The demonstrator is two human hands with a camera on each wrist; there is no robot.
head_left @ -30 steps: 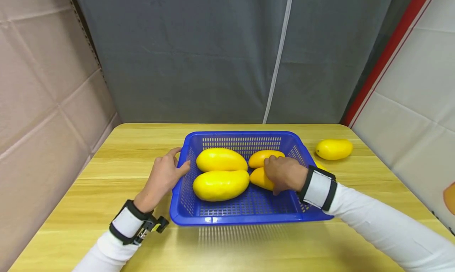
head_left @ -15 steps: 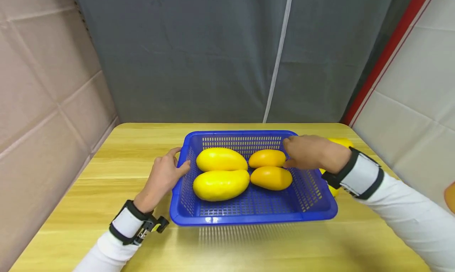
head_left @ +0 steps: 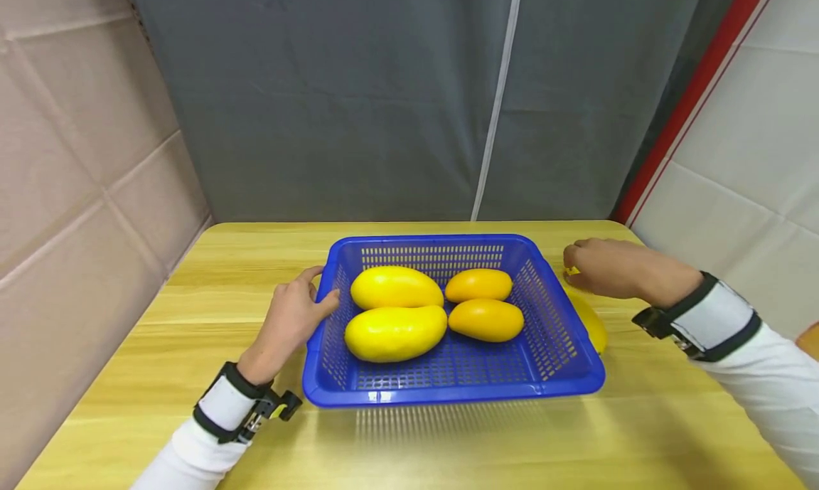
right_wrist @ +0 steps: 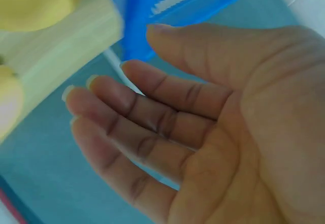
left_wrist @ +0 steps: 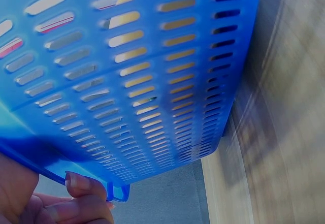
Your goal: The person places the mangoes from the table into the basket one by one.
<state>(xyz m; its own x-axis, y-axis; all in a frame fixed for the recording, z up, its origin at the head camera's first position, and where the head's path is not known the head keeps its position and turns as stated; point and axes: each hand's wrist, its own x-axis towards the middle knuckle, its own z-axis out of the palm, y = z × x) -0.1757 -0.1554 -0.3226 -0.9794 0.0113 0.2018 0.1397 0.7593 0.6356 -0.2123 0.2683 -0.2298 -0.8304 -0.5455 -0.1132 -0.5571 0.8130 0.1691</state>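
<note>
A blue plastic basket [head_left: 448, 396] stands on the wooden table. In it lie two large yellow mango-shaped fruits [head_left: 397, 333] on the left and two smaller orange-yellow mangoes [head_left: 486, 320] on the right. My left hand [head_left: 291, 323] grips the left rim, thumb over the edge and fingers outside, as the left wrist view shows too. To the right of the basket, my right hand [head_left: 614, 266] hovers over a yellow fruit [head_left: 572, 271] that it mostly hides. The right wrist view shows its palm bare and the fingers loosely bent.
Another yellow fruit [head_left: 590, 324] lies against the basket's right outer side, partly hidden by the rim. A grey curtain [head_left: 320, 120] hangs behind the table [head_left: 256, 262]. Pale cloth walls stand on both sides, the right one with a red border [head_left: 704, 84].
My right hand has let go of the smaller front mango, left the basket and moved right to the fruit on the table. My left hand keeps its hold on the rim.
</note>
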